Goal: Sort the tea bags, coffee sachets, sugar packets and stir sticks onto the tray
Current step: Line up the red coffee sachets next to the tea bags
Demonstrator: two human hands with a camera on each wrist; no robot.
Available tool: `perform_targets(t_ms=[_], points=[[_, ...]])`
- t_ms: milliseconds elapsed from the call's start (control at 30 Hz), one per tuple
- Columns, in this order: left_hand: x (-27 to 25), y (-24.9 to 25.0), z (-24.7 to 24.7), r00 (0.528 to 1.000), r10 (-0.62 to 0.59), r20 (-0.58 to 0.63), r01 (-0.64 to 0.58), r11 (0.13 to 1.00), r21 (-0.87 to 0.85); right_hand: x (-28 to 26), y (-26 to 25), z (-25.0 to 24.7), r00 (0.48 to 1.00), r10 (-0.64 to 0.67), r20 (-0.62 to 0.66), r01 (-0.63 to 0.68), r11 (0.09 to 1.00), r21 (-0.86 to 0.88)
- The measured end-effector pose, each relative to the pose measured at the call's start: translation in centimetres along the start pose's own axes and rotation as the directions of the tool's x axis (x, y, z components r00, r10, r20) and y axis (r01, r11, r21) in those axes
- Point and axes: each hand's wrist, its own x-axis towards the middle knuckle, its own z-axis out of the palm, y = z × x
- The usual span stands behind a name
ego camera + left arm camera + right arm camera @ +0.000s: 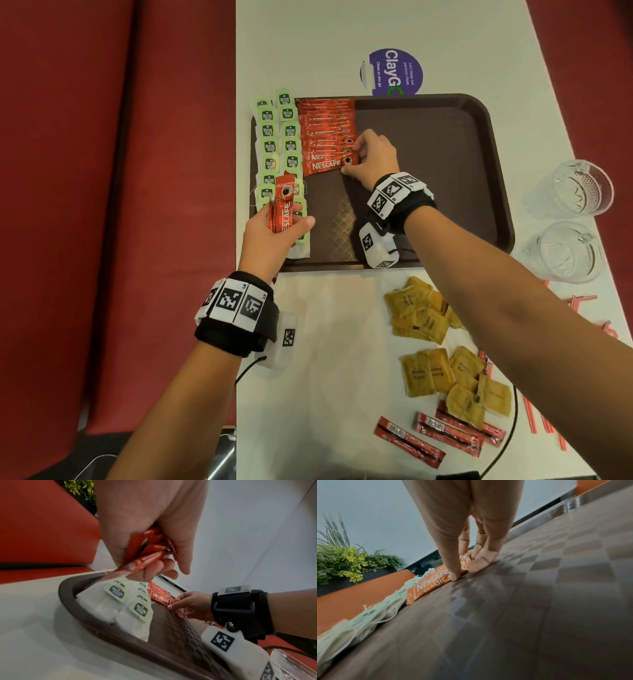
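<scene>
My left hand [270, 229] grips a bunch of coffee sachets [281, 212] over the near end of the tea bags [278, 147], which lie in two columns along the tray's [445, 137] left edge. My right hand [371, 156] rests on the tray, thumb and fingertips [477, 565] pressing the nearest sachet [329, 167] of the overlapping row [327, 130] beside the tea bags; the fingers look nearly straight. Brown sugar packets [438, 349] and red sugar sticks [435, 435] lie loose on the table [325, 342], near the tray. Stir sticks [548, 421] lie at the right edge, beside two glasses [568, 219].
</scene>
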Motion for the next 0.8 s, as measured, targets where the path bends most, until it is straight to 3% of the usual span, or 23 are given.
perform_targets(t_ms=[500, 600, 700, 800], points=[[0.0, 0.7, 0.5, 0.983, -0.140, 0.118, 0.142, 0.990, -0.011, -0.7, 0.1, -0.5, 1.000, 0.003, 0.027, -0.003, 1.000, 0.010], [0.1, 0.6, 0.5, 0.975, -0.166, 0.144, 0.167, 0.986, 0.006, -1.6, -0.9, -1.3, 0.996, -0.089, 0.030, 0.090, 0.996, -0.022], [0.3, 0.7, 0.7, 0.967, -0.188, 0.173, 0.183, 0.982, 0.044, -3.7, -3.5, -2.6, 0.952, -0.248, 0.178, 0.210, 0.955, 0.208], [0.5, 1.2, 0.9, 0.962, -0.192, 0.193, 0.175, 0.979, 0.102, -5.7, -5.5, -3.5, 0.806, -0.339, 0.485, 0.101, 0.886, 0.452]])
